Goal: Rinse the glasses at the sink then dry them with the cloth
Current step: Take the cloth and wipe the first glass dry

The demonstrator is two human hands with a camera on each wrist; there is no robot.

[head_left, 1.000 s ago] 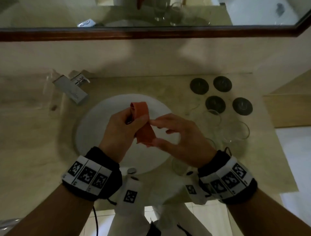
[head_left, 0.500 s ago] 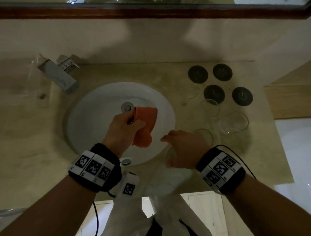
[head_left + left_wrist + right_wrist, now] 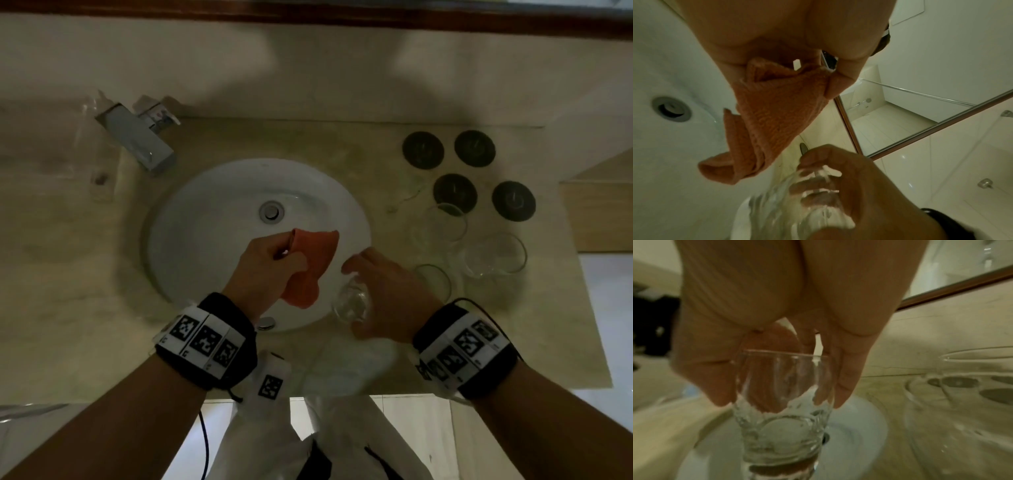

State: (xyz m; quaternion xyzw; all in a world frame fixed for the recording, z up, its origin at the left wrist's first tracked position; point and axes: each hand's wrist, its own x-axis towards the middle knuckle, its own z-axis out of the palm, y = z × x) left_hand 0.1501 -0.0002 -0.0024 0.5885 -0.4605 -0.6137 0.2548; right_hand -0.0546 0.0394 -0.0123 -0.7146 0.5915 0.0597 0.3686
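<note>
My left hand [image 3: 270, 267] holds a folded orange cloth [image 3: 311, 263] over the white sink [image 3: 191, 246]; the cloth [image 3: 764, 123] hangs down from my pinching thumb and fingers. My right hand [image 3: 380, 287] grips a small clear glass [image 3: 352, 303] from above at the sink's right front rim. In the right wrist view the fingers wrap the glass [image 3: 781, 402] around its mouth, and it hangs upright. The two hands are a short way apart, the cloth beside the glass without touching it.
Three more clear glasses [image 3: 442, 226] [image 3: 493, 253] [image 3: 433, 281] stand on the counter to the right, behind them several dark round coasters [image 3: 423, 149]. A chrome tap [image 3: 137, 140] sits at the back left. The drain [image 3: 271, 211] lies mid-basin. A mirror frame [image 3: 308, 17] runs above.
My right hand let go of the cloth, moved right and down, and took a glass from the counter edge. The left hand kept the cloth and lowered it over the basin.
</note>
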